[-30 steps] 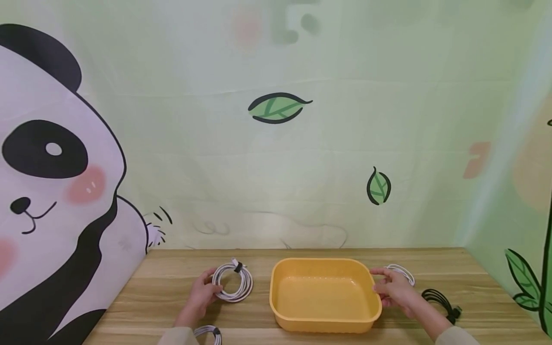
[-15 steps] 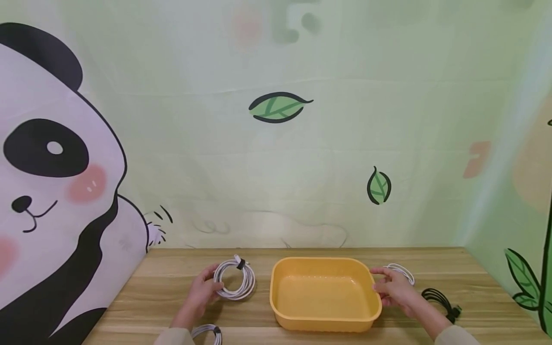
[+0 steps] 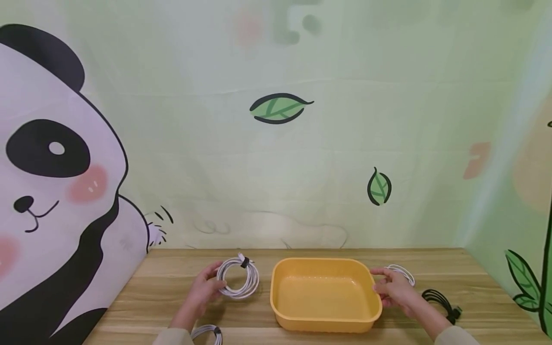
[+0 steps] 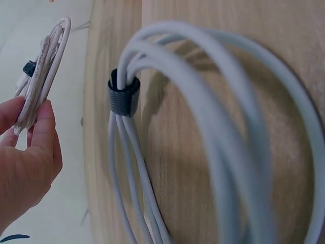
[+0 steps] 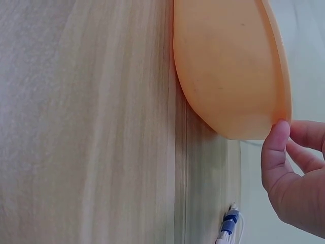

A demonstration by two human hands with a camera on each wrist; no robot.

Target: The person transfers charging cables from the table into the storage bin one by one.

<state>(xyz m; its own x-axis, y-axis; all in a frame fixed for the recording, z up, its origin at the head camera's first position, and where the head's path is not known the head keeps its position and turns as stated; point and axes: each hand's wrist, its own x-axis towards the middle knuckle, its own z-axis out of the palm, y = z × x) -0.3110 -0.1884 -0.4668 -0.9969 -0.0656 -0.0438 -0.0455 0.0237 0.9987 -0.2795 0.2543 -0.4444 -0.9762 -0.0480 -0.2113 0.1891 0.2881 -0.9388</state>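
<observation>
My left hand (image 3: 206,289) pinches a coiled white cable (image 3: 251,280) by its left side, thumb in front and fingers behind. A black strap (image 3: 245,262) binds the coil near its top, and in the left wrist view the held coil (image 4: 46,71) stands up off the table, seen almost edge-on. To its right sits a yellow plastic bin (image 3: 326,326), with nothing inside. My right hand (image 3: 394,289) grips the bin's right rim; in the right wrist view the thumb (image 5: 275,147) presses the outer wall and the fingers reach over the edge.
Another white cable coil (image 3: 207,328) with a black strap lies at the front left, large in the left wrist view. Behind my right hand lies a thin white cable (image 3: 403,272), and right of that wrist a black cable (image 3: 437,297). A printed cloth wall (image 3: 302,211) backs the wooden table (image 3: 146,287).
My left hand has carried the white cable coil slightly right, toward the bin, and a little up. The right hand and the bin have stayed in place.
</observation>
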